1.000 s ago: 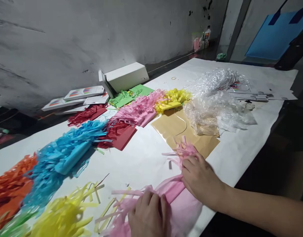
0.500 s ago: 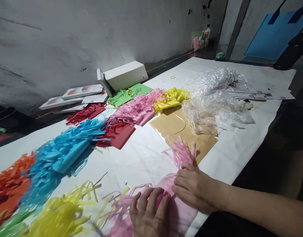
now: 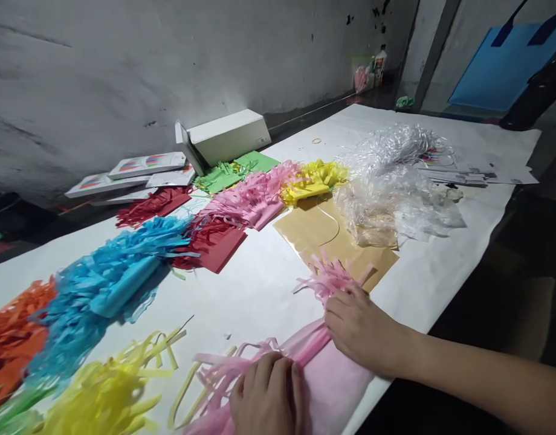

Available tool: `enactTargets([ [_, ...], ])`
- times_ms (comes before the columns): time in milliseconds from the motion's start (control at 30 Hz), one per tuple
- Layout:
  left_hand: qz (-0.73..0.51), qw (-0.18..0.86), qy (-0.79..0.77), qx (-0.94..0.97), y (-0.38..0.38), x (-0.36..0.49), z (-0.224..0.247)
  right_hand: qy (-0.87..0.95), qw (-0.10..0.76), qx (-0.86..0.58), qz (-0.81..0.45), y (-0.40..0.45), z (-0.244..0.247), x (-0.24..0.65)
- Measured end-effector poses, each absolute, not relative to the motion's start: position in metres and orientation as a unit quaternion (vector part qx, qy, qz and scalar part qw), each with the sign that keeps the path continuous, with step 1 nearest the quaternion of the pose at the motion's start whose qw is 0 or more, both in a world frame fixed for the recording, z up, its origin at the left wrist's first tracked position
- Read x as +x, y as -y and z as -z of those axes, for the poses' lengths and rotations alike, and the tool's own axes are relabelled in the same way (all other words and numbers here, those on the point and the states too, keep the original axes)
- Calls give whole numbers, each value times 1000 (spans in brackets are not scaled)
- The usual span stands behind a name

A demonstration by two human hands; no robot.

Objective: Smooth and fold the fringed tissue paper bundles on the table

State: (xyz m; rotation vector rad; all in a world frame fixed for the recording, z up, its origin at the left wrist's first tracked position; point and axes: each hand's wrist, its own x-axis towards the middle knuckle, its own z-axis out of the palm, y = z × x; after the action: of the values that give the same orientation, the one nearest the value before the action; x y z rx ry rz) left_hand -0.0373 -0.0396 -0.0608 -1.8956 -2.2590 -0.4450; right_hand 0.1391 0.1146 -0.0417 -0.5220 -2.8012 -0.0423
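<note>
A sheet of pink tissue paper [image 3: 330,383] with fringed ends lies at the table's near edge, with a rolled fold running diagonally between my hands. My left hand [image 3: 266,396] is closed on the near part of the roll, its fingers bent and pressed together. The far part, beside a pink fringe [image 3: 327,277], is gripped by my right hand [image 3: 362,329]. That fringe overlaps a brown paper sheet [image 3: 350,241]. Loose pink strips spread to the left of my left hand.
Yellow [image 3: 106,393], blue [image 3: 124,278] and orange [image 3: 15,338] fringed bundles lie left. Red, pink, green and yellow bundles sit farther back, near a white box [image 3: 230,136]. Clear plastic strands [image 3: 396,181] and papers lie at back right. A blue bag [image 3: 504,66] hangs beyond.
The pink paper between my hands has drawn into a narrower roll. My left hand's fingers have come together, and my right hand has shifted slightly right and away, moving the far fringe.
</note>
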Motion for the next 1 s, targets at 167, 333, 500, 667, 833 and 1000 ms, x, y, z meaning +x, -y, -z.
enactTargets([
  [167,44,25,802,-595,24,-30,44,951,159,-262,37,-108,45,129],
  [333,88,22,791,-605,21,-35,40,966,241,-89,3,-109,38,130],
  [500,230,65,706,-667,25,-39,44,965,256,-51,-11,-110,41,128],
  [667,265,90,666,-691,25,-35,47,966,252,-45,-34,-107,42,124],
  [833,293,9,674,-679,25,-33,47,973,224,-22,-59,-112,39,133],
  [1000,282,17,676,-681,32,-40,54,971,199,-79,-108,-121,42,152],
])
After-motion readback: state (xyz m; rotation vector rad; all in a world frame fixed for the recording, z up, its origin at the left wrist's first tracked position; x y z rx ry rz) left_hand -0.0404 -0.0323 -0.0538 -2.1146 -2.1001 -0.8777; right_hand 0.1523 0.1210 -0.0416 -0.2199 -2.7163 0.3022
